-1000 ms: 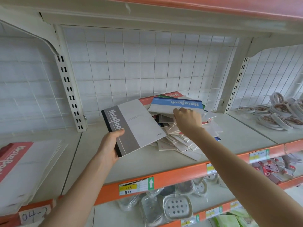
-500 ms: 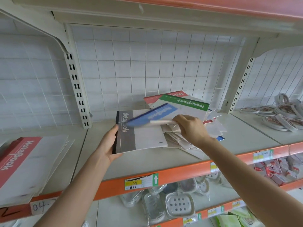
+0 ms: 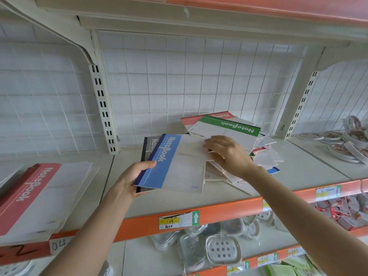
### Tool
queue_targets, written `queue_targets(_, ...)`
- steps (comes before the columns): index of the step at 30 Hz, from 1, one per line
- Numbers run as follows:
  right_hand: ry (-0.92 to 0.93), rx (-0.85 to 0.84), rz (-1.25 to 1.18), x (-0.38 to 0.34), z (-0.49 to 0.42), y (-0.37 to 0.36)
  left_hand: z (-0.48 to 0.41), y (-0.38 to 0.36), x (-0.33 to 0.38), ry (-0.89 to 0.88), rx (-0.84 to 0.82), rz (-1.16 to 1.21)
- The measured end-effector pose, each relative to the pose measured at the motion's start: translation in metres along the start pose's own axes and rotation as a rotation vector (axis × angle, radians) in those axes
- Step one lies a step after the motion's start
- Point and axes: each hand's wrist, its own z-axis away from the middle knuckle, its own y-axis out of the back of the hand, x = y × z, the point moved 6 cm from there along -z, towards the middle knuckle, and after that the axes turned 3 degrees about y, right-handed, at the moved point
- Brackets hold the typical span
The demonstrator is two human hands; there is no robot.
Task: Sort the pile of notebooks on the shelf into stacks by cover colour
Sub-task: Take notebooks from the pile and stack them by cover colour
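Observation:
My left hand [image 3: 130,180] grips two notebooks at their spine edge: a blue-banded notebook [image 3: 175,164] lies on top of a grey-banded notebook [image 3: 150,143], which shows only at its upper left. My right hand [image 3: 227,152] rests with fingers on the blue notebook's far right edge. Behind it lies the loose pile of notebooks [image 3: 239,162], topped by a green-banded notebook [image 3: 229,128] over a red-banded one [image 3: 203,118]. A stack of red-banded notebooks [image 3: 29,196] sits on the shelf at the left.
The cream shelf [image 3: 229,198] has an orange front lip with a price label [image 3: 179,220]. A slotted upright [image 3: 103,108] and wire grid stand behind. Round packaged items [image 3: 338,144] lie at right. Soap dishes [image 3: 219,250] fill the shelf below.
My right hand carried the blue notebook from the pile leftward and laid it on the grey notebook in my left hand. The green notebook now tops the pile.

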Motion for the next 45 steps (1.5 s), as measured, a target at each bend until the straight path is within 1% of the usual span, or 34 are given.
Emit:
queue_targets(2,-0.181,-0.003,0.061,0.018,-0.006,0.000,0.002,0.004,0.002,-0.016,0.020,0.060)
queue_targets(3,-0.319,-0.040,0.083,0.029,-0.008,-0.001,0.004,0.004,0.003,-0.026,0.019,0.105)
queue_targets(4,-0.470,-0.112,0.101,0.039,-0.008,-0.002,0.006,0.004,0.004,-0.034,0.012,0.147)
queue_targets(5,-0.622,-0.229,0.120,0.050,-0.008,-0.006,0.007,0.005,0.005,-0.041,0.006,0.176)
queue_targets(6,-0.713,-0.348,0.150,0.058,-0.008,-0.011,0.008,0.006,0.006,-0.048,0.005,0.194)
queue_targets(7,-0.754,-0.435,0.175,0.064,-0.008,-0.016,0.009,0.007,0.007,-0.051,0.003,0.199)
queue_targets(9,-0.771,-0.519,0.204,0.070,-0.013,-0.021,0.010,0.008,0.007,-0.049,-0.001,0.189)
queue_targets(13,-0.725,-0.633,0.285,0.067,-0.024,-0.016,0.010,0.006,0.008,-0.069,-0.003,0.185)
queue_targets(16,-0.616,-0.690,0.426,0.051,-0.031,-0.013,0.011,0.002,0.012,-0.089,-0.009,0.178)
queue_targets(17,-0.583,-0.680,0.467,0.046,-0.032,-0.013,0.011,0.002,0.012,-0.091,-0.005,0.177)
queue_targets(19,-0.583,-0.609,0.475,0.040,-0.031,-0.009,0.010,0.002,0.012,-0.090,0.005,0.173)
queue_targets(23,-0.655,-0.422,0.380,0.037,-0.030,0.004,0.009,0.002,0.008,-0.061,0.030,0.169)
queue_targets(25,-0.623,-0.347,0.321,0.032,-0.029,0.004,0.010,-0.001,0.008,-0.054,0.042,0.142)
queue_targets(27,-0.516,-0.278,0.213,0.021,-0.027,0.001,0.010,-0.004,0.009,-0.052,0.037,0.127)
queue_targets(31,-0.167,-0.073,0.011,-0.005,-0.019,0.003,0.005,-0.006,0.009,-0.030,0.007,0.201)
queue_targets(35,-0.001,-0.047,-0.187,-0.022,-0.006,0.004,0.002,-0.008,0.011,-0.048,-0.043,0.300)
queue_targets(38,0.089,0.011,-0.283,-0.032,-0.003,0.006,0.001,-0.007,0.013,-0.059,-0.056,0.356)
queue_targets(42,0.135,0.083,-0.335,-0.033,-0.002,0.010,-0.003,0.002,0.012,-0.069,-0.011,0.331)
queue_targets(45,0.233,0.081,-0.359,-0.043,-0.005,0.006,-0.001,0.005,0.013,-0.065,-0.090,0.258)
